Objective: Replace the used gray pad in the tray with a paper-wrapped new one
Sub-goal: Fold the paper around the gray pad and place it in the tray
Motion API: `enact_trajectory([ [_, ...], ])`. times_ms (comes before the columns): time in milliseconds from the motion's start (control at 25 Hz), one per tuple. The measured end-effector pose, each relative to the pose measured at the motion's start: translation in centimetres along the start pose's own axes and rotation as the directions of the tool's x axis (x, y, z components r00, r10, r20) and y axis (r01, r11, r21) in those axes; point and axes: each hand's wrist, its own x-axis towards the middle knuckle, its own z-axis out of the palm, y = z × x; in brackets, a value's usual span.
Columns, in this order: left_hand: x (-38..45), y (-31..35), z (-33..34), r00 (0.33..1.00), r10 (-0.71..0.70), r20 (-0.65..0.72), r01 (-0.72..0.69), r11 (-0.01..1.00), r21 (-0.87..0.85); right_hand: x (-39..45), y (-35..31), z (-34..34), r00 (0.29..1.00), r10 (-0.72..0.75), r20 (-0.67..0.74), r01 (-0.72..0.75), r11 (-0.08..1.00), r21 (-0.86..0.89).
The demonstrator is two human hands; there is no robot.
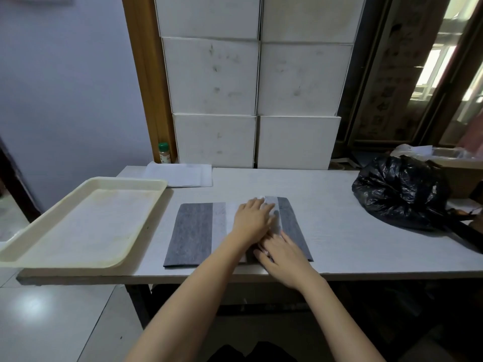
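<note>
White table (326, 218) at mid-frame, cream tray (31, 253) bare at left, gray pad (194, 232) at centre under white paper (219, 226); left hand (252, 218) and right hand (283, 257) flat on it, fingers straight, gripping nothing; wrapping seemingly underway, next likely folding paper snug, then into tray.

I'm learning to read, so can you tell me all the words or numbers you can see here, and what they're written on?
No words or numbers can be read here.
small bottle with the green cap: it has a label, too blurred to read.
dark panel behind on the right: rows of marks, too blurred to read.
white boxes: only smudges, no writing.
gray pad, tray, black bag: no writing.
</note>
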Motion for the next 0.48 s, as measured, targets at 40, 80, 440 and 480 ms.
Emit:
enact_trajectory([
  [40,0.7,0.5,0.5,0.999,-0.025,-0.032,0.025,1.000,-0.011,0.1,0.0,-0.1,1.000,0.001,0.009,-0.001,1.000,-0.007],
  [80,1.4,0.8,0.8,0.993,-0.087,-0.080,0.085,0.996,-0.034,0.0,0.1,-0.1,1.000,0.001,0.021,-0.001,1.000,-0.014],
  [440,5.0,-1.7,1.4,0.892,-0.450,-0.043,0.415,0.852,-0.319,-0.1,0.9,0.6,0.999,-0.033,0.042,0.030,0.997,0.068],
  [480,5.1,-1.9,1.4,0.884,-0.466,-0.031,0.420,0.822,-0.385,-0.2,0.8,0.4,0.999,-0.023,0.038,0.019,0.995,0.102],
])
